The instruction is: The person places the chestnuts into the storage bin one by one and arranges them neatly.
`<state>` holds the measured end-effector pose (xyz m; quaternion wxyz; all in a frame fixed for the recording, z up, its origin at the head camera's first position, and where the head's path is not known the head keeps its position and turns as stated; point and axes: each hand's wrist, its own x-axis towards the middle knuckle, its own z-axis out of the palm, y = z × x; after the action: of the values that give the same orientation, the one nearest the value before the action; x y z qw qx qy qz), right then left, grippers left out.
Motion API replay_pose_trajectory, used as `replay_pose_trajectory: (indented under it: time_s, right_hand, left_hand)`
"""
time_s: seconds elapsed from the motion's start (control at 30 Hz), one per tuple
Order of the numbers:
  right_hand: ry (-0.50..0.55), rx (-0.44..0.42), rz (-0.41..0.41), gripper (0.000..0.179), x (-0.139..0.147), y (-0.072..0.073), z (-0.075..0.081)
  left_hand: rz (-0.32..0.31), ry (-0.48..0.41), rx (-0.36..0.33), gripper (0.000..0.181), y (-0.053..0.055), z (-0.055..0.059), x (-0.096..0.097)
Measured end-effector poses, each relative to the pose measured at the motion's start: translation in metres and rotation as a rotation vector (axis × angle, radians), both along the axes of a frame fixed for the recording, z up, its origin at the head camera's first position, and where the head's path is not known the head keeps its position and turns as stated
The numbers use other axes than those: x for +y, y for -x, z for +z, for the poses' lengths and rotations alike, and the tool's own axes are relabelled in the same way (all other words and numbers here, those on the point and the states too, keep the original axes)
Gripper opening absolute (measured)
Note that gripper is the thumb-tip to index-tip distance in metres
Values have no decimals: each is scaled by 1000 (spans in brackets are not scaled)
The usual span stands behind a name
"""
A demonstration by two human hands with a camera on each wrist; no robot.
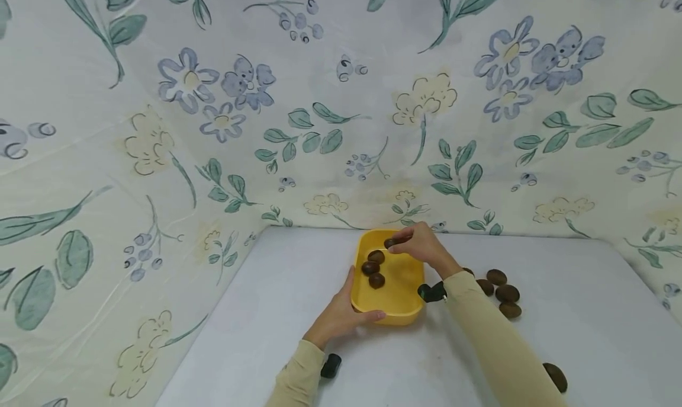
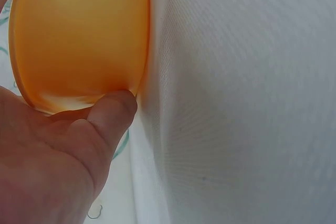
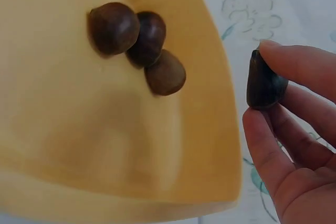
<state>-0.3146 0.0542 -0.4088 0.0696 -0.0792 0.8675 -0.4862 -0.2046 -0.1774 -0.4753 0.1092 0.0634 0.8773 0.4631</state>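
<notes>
A yellow plastic container (image 1: 399, 282) sits on the white table, with three brown chestnuts (image 3: 113, 28) grouped inside, near its left wall in the head view. My left hand (image 1: 341, 315) holds the container at its near left corner, thumb at the near end and fingers along the left side. In the left wrist view, the thumb (image 2: 113, 114) presses on the container's outer wall (image 2: 79, 35). Over the container's far end, my right hand (image 1: 423, 246) pinches another dark chestnut (image 3: 265, 82) between thumb and fingertips.
Several more chestnuts (image 1: 507, 293) lie on the table (image 1: 256, 312) right of the container, partly behind the right forearm. A single chestnut (image 1: 556, 377) lies nearer, by the right sleeve. Floral cloth (image 1: 319, 176) hangs behind the table and along its left side.
</notes>
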Motion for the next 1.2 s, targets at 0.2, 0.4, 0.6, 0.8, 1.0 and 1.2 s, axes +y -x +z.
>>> replay_pose_trajectory:
  time_s: [0.2,0.4,0.6,0.8,1.0,1.2]
  right_hand:
    - [-63,-19,-37,35,0,14,-9]
    - [-63,-34,-43,32,-1,22,-18]
    - [-85,-37,-38,28,-7,22,-23]
    - [-138,-15,-30,26,-13,23,-23]
    - [-206,-13,-12,21,-18,24,-20]
    - [-255,-20,26,15,-23,25,-21]
  left_hand:
    - [-5,-6,-5,132,1,-1,2]
    - [-6,-8,-8,132,1,-4,2]
    - [-11,-13,-7,132,1,-4,1]
    - [0,-7,-6,131,0,-1,1]
    - [3,-9,-11,131,-2,2,0]
    - [-9,-16,-6,131,-2,1,-1]
